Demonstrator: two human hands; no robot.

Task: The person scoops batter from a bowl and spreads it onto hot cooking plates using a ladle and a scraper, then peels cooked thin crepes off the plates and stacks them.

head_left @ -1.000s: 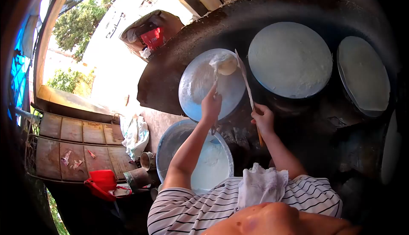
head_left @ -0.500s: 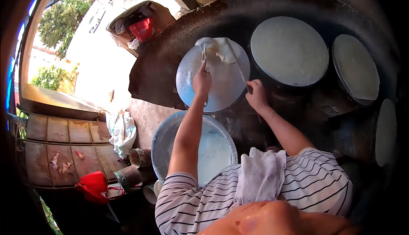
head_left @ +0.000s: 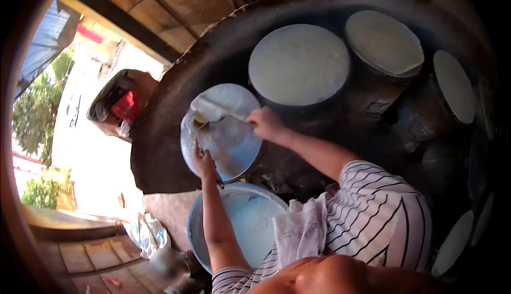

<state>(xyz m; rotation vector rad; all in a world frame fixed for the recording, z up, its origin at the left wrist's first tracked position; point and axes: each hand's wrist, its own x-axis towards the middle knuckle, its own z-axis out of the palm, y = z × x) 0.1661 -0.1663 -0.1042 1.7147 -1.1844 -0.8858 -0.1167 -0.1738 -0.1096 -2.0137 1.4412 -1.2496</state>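
My left hand [head_left: 204,164] is closed round a ladle's handle, over the lower left of a round griddle [head_left: 234,158]. The ladle's bowl [head_left: 200,119] lies low over the griddle, partly blurred. My right hand [head_left: 266,124] grips a thin stick-like spatula at the griddle's right edge; its far part is blurred and hard to make out. Whitish batter [head_left: 221,102] coats the griddle's upper part. Below my left hand stands a large basin [head_left: 194,235] holding pale liquid batter [head_left: 255,230].
Round griddles with pale sheets curve rightward: a large one [head_left: 299,65], another with a lifted-edged sheet [head_left: 384,42], and a tilted one [head_left: 454,86]. A dark stove rim [head_left: 175,89] surrounds them. A bag with a red packet [head_left: 125,106] stands left; a plastic bag [head_left: 146,235] lies below.
My view has turned, shifting the griddles leftward. The ladle's bowl has come from the griddle's far edge nearer its middle. My right hand has moved up beside the griddle with the spatula.
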